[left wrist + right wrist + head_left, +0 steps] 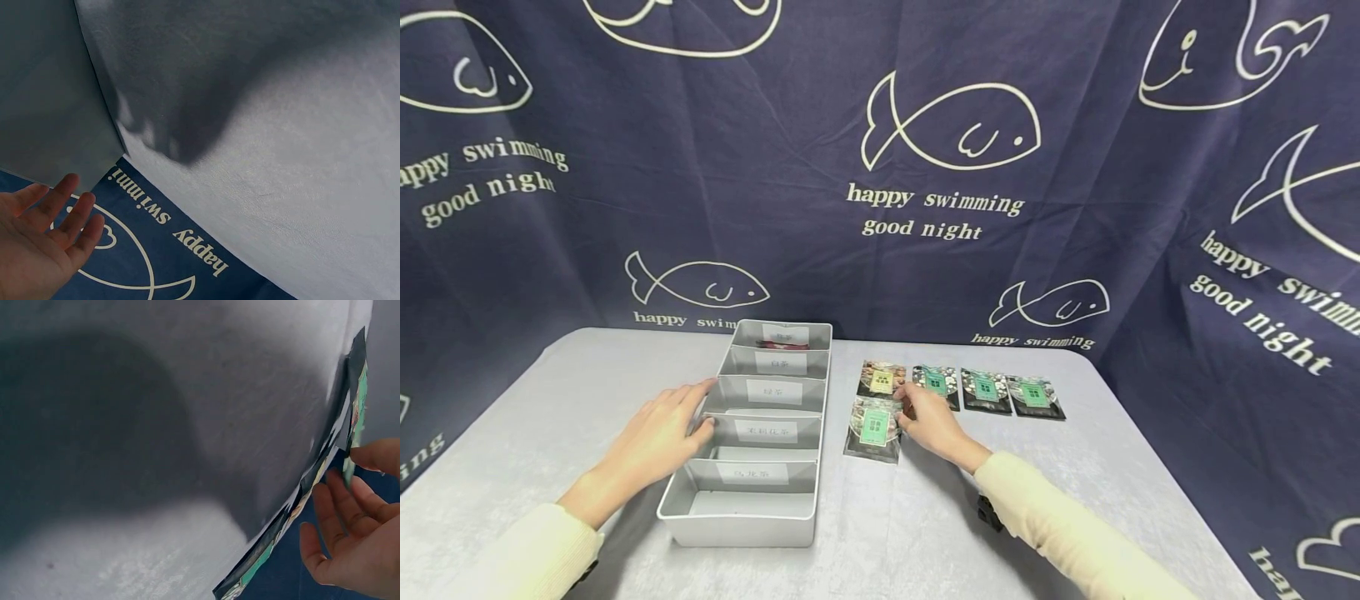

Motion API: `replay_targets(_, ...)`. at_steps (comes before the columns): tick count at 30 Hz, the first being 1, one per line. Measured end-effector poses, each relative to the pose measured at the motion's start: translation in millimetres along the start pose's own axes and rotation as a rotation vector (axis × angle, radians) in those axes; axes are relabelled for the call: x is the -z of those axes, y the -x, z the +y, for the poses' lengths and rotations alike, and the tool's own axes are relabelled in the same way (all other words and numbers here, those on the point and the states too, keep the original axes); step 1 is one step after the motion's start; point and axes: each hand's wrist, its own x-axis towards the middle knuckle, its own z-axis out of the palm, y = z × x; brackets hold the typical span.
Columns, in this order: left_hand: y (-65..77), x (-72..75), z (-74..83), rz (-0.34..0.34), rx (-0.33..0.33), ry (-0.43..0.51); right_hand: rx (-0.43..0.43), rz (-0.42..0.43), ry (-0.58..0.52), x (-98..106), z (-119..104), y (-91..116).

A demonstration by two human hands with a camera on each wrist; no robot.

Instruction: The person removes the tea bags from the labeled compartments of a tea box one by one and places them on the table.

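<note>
My right hand [934,423] pinches a tea packet [872,432] with a pale green label by its upper right corner, between thumb and fingers. In the right wrist view that tea packet [359,403] stands edge-on, tilted up over the table. Just behind it lies a tea packet with a yellow label [877,379]. My left hand [651,433] is at the left side of a grey divided box [741,530], its fingertips at the rim. The left wrist view shows the left hand [47,240] with fingers extended beside the box's outer wall [50,94].
Three tea packets with green labels, one left [936,385], one middle [987,390] and one right [1036,396], lie in a row right of the hand. A red packet [782,345] is in the box's farthest compartment. White labels mark the dividers. A dark blue curtain [812,250] hangs behind the table.
</note>
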Motion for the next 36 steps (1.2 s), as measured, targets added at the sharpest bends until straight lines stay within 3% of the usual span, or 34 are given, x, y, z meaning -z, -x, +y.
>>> replay_targets(12,0.2,1.2,0.8,-0.013,0.005,0.005,0.037,-0.032,0.128,3,-1,-2)
replay_targets(36,0.2,0.5,0.6,-0.010,0.001,-0.004,0.241,0.014,0.081,20,-28,-33)
